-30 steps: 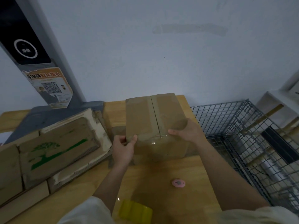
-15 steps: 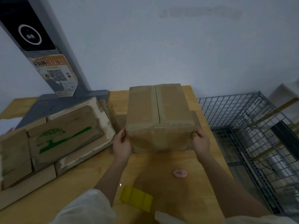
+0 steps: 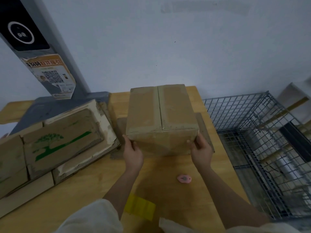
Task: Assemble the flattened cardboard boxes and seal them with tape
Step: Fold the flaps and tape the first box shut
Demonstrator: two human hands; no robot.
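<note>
An assembled brown cardboard box (image 3: 161, 118) stands in the middle of the wooden table (image 3: 168, 195), its top flaps closed with tape along the centre seam. My left hand (image 3: 133, 152) grips its near left corner. My right hand (image 3: 200, 150) grips its near right corner. A flat piece of cardboard (image 3: 204, 130) lies under the box. A yellow tape roll (image 3: 139, 207) lies near the table's front edge, between my forearms.
A stack of flattened boxes (image 3: 55, 142) with a green tree print lies at the left. A small pink cutter (image 3: 184, 178) lies on the table below my right hand. A wire mesh basket (image 3: 262, 142) stands to the right. A grey kiosk post (image 3: 50, 68) rises at the back left.
My right hand left the box top and went to its near right corner; my left hand shifted to the near left corner. The box now sits slightly turned between both hands.
</note>
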